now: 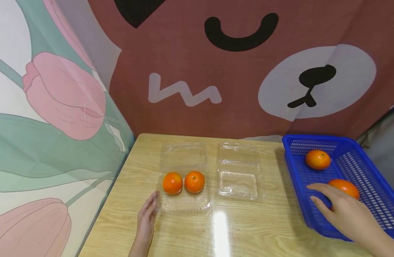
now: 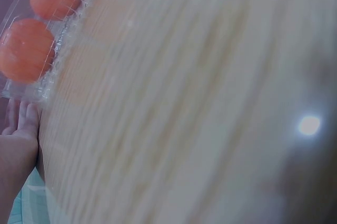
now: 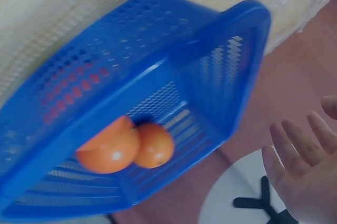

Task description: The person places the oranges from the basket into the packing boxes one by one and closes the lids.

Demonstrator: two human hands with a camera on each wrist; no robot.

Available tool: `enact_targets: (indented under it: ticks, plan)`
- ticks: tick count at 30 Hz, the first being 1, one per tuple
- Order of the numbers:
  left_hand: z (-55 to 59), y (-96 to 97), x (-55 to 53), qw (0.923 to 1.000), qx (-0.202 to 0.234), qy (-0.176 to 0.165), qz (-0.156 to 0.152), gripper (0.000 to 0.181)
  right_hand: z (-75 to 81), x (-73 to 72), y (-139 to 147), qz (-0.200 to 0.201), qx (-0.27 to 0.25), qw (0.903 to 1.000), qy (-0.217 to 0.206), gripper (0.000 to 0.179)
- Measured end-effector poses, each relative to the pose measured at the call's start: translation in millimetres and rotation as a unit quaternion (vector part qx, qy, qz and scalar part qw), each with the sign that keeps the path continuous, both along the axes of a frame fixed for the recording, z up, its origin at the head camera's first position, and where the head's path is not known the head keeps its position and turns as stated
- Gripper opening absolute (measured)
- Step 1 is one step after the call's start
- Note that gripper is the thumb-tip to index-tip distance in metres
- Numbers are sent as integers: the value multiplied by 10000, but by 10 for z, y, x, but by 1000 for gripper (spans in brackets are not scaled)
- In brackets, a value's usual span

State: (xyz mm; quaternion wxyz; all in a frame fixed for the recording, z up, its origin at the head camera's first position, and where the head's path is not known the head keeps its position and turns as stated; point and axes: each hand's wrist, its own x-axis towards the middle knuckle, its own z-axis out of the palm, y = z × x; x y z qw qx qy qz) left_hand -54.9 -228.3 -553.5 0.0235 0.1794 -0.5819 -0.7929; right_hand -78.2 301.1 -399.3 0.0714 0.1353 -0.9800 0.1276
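Two oranges (image 1: 172, 183) sit side by side in the front half of a clear plastic clamshell box (image 1: 184, 205), whose lid lies folded back. My left hand (image 1: 146, 216) is at this box's left side, fingers fairly straight, fingertips at its edge; the left wrist view also shows the hand (image 2: 22, 134) by the box. My right hand (image 1: 344, 210) is over the near left side of a blue plastic basket (image 1: 294, 178), thumb apart from the fingers, holding nothing. Inside the basket lie an orange (image 1: 318, 159) towards the back and another orange (image 1: 344, 188) partly hidden behind my right hand.
A second clear clamshell box (image 1: 238, 184) lies opened, with nothing in it, between the first box and the basket. All stand on a wooden table (image 1: 254, 228). Printed cloths hang behind the table (image 1: 190, 53) and along its left (image 1: 61, 150).
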Motion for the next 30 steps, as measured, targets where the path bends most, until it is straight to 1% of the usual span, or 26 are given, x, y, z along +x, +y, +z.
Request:
enact_targets:
  ticks: [3,6,9,16,21,24,27,30]
  plan:
    - [3,-3,5,10000,-15,-19,-18,56,-21,-34,117,-343,51,9975,-619,32]
    - [5,-5,5,10000,-30,-22,-31,56,-49,-83,249,-497,60,9946,-914,32]
    - [2,-7,2,10000,-7,-27,-9,56,-110,-111,382,-599,117,9934,-970,34]
    - [-22,-5,3,9999,44,99,7,54,-261,-151,642,-815,189,9941,-696,37]
    - [-49,-3,7,9993,13,373,68,51,-304,-187,789,-951,173,9897,-1052,45]
    - [-57,-1,11,9989,-20,474,61,50,-323,-210,858,-997,184,9865,-1288,48]
    - [-53,0,7,9991,-33,408,79,52,-361,-228,927,-1000,183,9849,-1400,48]
    - [-46,-6,0,9996,11,275,70,53,-419,-234,998,-986,211,9850,-1401,48]
